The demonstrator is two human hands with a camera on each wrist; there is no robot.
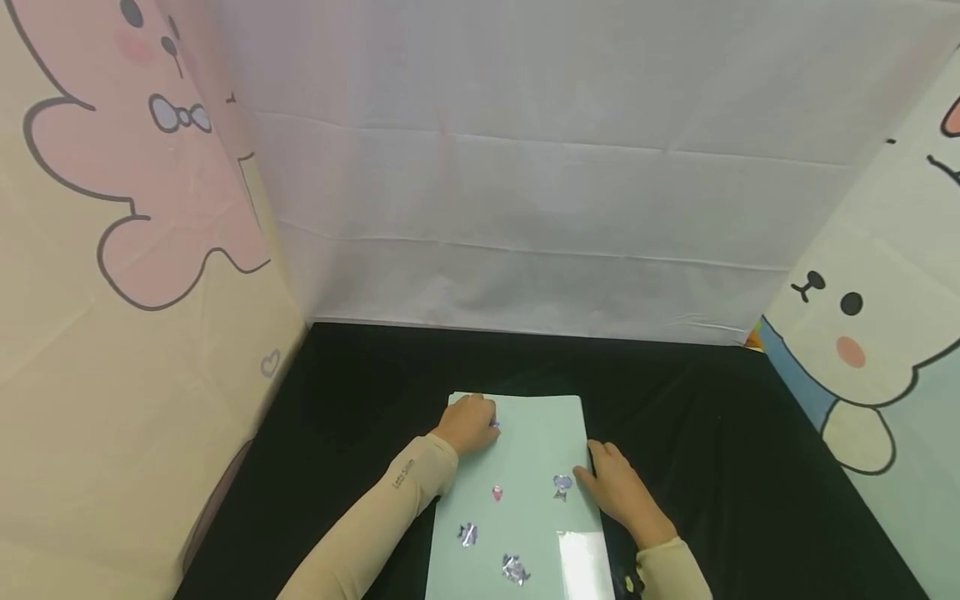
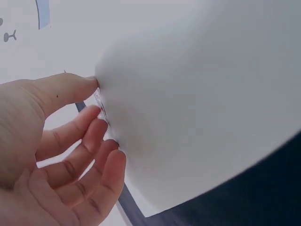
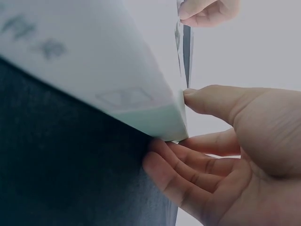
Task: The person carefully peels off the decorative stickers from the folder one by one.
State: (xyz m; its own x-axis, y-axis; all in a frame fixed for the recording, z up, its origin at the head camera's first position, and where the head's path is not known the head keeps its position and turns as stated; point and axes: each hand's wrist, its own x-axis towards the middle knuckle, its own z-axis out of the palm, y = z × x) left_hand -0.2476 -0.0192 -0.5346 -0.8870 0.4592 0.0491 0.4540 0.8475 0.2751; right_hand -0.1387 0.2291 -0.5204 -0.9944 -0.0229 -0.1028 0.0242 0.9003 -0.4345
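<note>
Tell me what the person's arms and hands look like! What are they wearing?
The smooth cream fabric left sleeve reaches the wrist and has dark printed lettering near its end, perhaps "Let's Slim". The matching cream fabric right sleeve shows only its end, which looks plain. The left hand and right hand are bare: no gloves or rings can be seen.

Across 2 wrist views, the bright backdrop [image 2: 61,49] behind the left hand [image 2: 66,146] washes out; the board [image 3: 89,56] beside the right hand [image 3: 225,155] blurs.
</note>
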